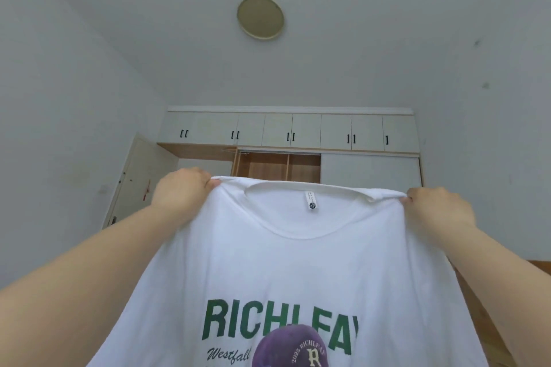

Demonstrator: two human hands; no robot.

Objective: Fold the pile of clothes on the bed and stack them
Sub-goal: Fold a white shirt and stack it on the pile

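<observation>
The left hand (182,191) pinches the left shoulder seam of a white T-shirt (292,271), its fingers curled over the fabric's top edge. The right hand (438,205) pinches the opposite shoulder in the same way, so the top edge is stretched taut between the two. Both bare forearms reach up and forward from the lower corners of the view.

The T-shirt hangs held up in the air in front of the person, spread flat and facing the camera. Its round collar sits midway between the hands, with a small neck label (312,200) inside. Green block letters run across the chest, above a purple cap graphic (293,347) and green script that reads "Westfall".

Behind the shirt stands a wardrobe (369,170) with a row of white upper cabinets (286,129) bearing black handles, and an open wooden compartment (275,167) below them. A door (134,179) stands at the left wall. A round ceiling lamp (260,17) sits overhead.
</observation>
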